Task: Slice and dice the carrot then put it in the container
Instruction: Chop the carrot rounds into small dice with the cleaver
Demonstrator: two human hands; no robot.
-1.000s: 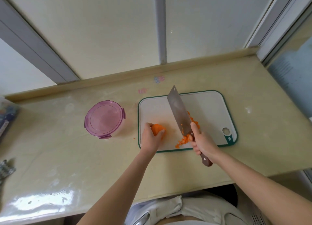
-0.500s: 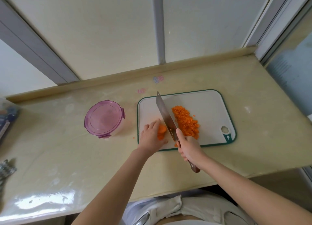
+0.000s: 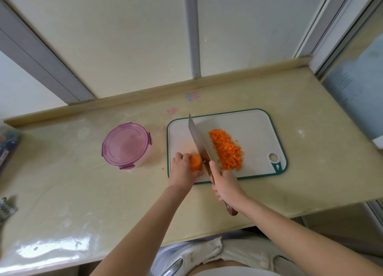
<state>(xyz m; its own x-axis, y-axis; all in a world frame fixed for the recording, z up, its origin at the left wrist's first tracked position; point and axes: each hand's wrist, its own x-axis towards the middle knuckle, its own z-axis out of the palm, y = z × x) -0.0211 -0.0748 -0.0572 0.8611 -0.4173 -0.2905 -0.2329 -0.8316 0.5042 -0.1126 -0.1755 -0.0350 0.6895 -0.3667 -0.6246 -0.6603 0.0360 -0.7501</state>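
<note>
A white cutting board with a green rim lies on the counter. My left hand grips an orange carrot stub at the board's near left corner. My right hand grips the brown handle of a cleaver, whose blade stands edge-down just right of the stub. A pile of diced carrot lies right of the blade. A round container with a purple clip lid, closed, stands left of the board.
The beige counter ends at a near edge by my body. A raised ledge and window frames run along the back. Dark items sit at the far left edge. One carrot crumb lies beside the board.
The cleaver swung left from the diced pile, which it had swept right, and now stands against the carrot stub. My left hand curled tighter round the stub.
</note>
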